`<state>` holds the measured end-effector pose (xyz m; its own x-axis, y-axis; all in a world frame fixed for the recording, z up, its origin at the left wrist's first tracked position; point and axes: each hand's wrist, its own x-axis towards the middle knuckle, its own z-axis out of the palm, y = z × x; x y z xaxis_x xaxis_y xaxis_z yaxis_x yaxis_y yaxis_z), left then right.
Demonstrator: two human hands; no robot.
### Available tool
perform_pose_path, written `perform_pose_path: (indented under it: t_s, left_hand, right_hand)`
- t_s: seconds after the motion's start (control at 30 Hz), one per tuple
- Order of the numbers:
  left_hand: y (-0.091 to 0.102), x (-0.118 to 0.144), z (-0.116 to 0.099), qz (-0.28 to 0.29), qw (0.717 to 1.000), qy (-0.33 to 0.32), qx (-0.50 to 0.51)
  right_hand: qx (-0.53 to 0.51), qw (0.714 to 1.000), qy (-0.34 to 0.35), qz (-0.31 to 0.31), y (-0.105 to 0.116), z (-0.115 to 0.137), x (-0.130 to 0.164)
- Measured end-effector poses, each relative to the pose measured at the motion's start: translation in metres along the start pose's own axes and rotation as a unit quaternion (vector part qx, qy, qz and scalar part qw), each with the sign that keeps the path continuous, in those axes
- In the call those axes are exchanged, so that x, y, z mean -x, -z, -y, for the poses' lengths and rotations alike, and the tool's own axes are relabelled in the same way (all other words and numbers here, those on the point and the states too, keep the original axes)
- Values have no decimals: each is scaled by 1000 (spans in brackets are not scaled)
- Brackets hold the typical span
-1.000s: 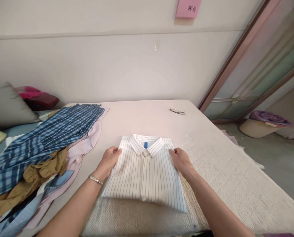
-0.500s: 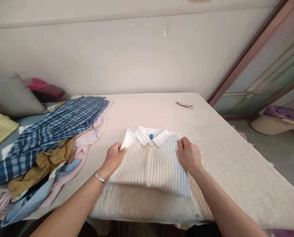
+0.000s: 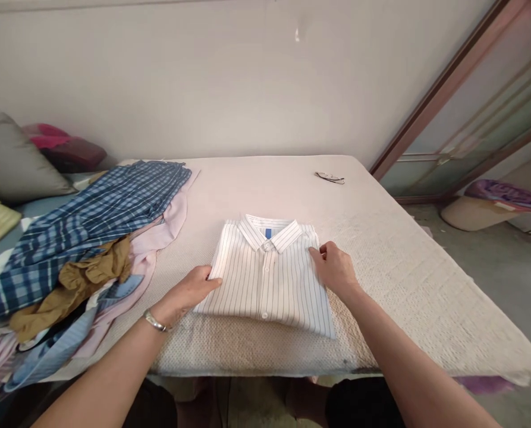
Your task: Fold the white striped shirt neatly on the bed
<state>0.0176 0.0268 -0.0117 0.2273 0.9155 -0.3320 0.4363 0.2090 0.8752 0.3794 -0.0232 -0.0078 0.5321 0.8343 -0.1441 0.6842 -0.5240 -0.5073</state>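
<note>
A white shirt (image 3: 242, 279) with thin dark stripes lies folded into a near rectangle, its collar toward the wall and a blue label inside the neck. My left hand (image 3: 190, 291) grips the left edge, thumb on top and fingers tucked out of sight beneath the cloth. On the opposite side, my right hand (image 3: 336, 268) pinches the right edge below the shoulder, with its fingers curled. The shirt rests on a padded, cream-covered table (image 3: 408, 285). Buttons run down the middle of its front.
To the left lies a heap of clothes with a blue plaid shirt (image 3: 109, 202), a brown garment (image 3: 75, 285) and a pink one (image 3: 173, 220). A grey cushion (image 3: 19, 160) leans behind them. Eyeglasses (image 3: 330, 178) sit near the wall; a bin (image 3: 473, 205) stands right.
My left hand has loosened slightly and slid down the shirt's left edge, its fingers straighter. My right hand has shifted a little lower along its edge. The camera view has tilted downward.
</note>
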Motion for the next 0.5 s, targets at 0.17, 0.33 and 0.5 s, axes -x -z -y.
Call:
perform_pose_path:
  t_s: [0.17,0.33,0.5]
  left_hand:
    - [5,-2,-14,23,983,-68,-167]
    - [9,7,-11,22,972,-84,-218]
    - [4,8,-2,-8,944,-75,-320]
  right_hand:
    - [-133,988,-39,73,17,-12,55]
    - [-67,991,-9,112,4,-19,99]
    - [43,996,34,76,-9,-16,88]
